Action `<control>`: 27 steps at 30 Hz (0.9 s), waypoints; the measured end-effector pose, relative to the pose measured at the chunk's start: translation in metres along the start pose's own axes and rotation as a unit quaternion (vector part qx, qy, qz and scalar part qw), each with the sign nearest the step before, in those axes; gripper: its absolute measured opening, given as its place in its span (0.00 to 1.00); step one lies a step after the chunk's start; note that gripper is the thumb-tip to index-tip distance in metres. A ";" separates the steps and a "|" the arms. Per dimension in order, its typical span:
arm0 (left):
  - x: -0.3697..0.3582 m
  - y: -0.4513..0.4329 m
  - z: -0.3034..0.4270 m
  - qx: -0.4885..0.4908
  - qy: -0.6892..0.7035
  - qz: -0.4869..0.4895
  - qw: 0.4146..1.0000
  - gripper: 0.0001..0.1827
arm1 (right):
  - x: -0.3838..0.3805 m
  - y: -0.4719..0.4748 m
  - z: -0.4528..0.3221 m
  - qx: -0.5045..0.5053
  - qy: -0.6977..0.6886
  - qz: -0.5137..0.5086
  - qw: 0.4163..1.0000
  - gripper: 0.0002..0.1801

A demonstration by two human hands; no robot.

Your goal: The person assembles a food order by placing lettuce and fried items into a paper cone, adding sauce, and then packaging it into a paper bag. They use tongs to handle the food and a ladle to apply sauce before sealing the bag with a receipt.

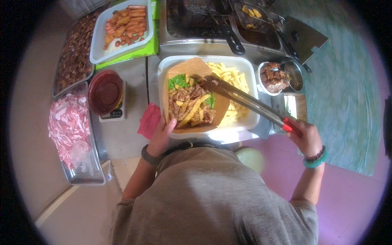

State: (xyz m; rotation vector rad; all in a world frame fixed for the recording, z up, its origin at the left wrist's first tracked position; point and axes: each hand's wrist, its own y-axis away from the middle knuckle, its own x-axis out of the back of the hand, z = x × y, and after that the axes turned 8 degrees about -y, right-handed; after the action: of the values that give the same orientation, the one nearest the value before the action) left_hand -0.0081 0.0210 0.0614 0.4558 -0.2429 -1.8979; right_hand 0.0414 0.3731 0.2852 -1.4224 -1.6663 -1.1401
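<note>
My left hand is at the near left edge of a sheet of brown paper, its thumb over the edge and its other fingers mostly hidden. Sliced cooked meat, pale fried strips and green lettuce lie on the paper. Beneath it is a white plastic tray of French fries. My right hand grips metal tongs by their red-banded end. The dark tips of the tongs reach over the paper, at the far side of the meat.
A deep fryer with a black-handled basket stands behind. To the left are a tray of sausages, a reddish-brown bowl on a scale, and shaved raw meat. A meat-filled container stands right; a red cloth lies near.
</note>
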 end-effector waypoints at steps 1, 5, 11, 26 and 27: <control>0.000 0.000 0.000 0.005 -0.011 0.004 1.000 0.28 | -0.001 0.000 -0.004 0.027 0.038 0.015 0.999 0.22; -0.004 0.005 0.014 0.005 -0.037 0.018 0.999 0.29 | 0.001 0.000 -0.015 0.013 0.032 0.033 0.999 0.22; -0.008 0.008 0.018 0.032 -0.044 0.043 0.998 0.27 | 0.020 0.020 0.023 -0.045 -0.038 0.084 0.995 0.23; 0.040 -0.019 -0.070 -0.234 -0.390 0.106 0.884 0.20 | -0.002 0.008 0.279 -0.283 0.087 0.203 0.933 0.18; 0.038 -0.022 -0.070 -0.237 -0.369 0.117 0.891 0.19 | -0.006 0.005 0.300 -0.298 0.040 0.206 0.931 0.18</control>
State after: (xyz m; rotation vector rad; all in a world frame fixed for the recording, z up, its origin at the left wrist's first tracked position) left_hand -0.0091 -0.0033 -0.0172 -0.6217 -0.2974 -1.7325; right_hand 0.0631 0.6449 0.1603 -1.9453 -0.9148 -1.4887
